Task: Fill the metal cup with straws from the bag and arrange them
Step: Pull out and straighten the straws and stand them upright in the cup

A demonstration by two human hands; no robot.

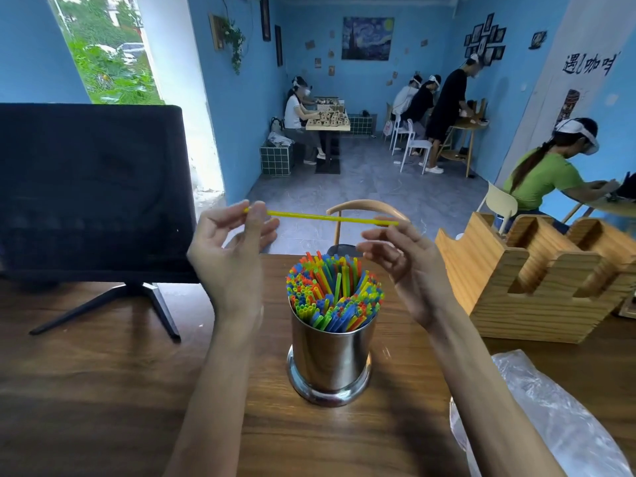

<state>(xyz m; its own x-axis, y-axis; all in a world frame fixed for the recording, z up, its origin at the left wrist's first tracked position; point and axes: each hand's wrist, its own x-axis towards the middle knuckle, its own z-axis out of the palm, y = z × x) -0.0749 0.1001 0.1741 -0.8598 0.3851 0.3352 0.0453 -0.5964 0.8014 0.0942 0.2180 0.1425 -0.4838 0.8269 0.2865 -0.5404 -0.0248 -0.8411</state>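
**Yellow straw held level above the filled cup**

Both hands are raised at frame centre, above the shiny cylindrical metal cup [329, 359], which is standing upright on the brown wooden table [103, 390] in the lower middle of the frame. The cup is holding a dense bundle of multicoloured plastic straws [334, 291] (red, blue, green, yellow, orange), their open ends fanning out above the rim.

The left hand [231, 251] is pinching one end of a single thin yellow straw [321, 217] between thumb and fingertips; the remaining fingers are curling loosely. The right hand [406, 261] is meeting the straw's other end at its fingertips, fingers partly spread, palm turned toward the camera; whether it is gripping or only touching cannot be told. The yellow straw is lying nearly horizontal between the two hands, well above the bundle and apart from it.

A crumpled clear plastic bag [537, 418] is lying on the table at lower right. A light wooden slotted holder [530, 280] is sitting at right, and a black monitor on a stand [89, 191] at left.
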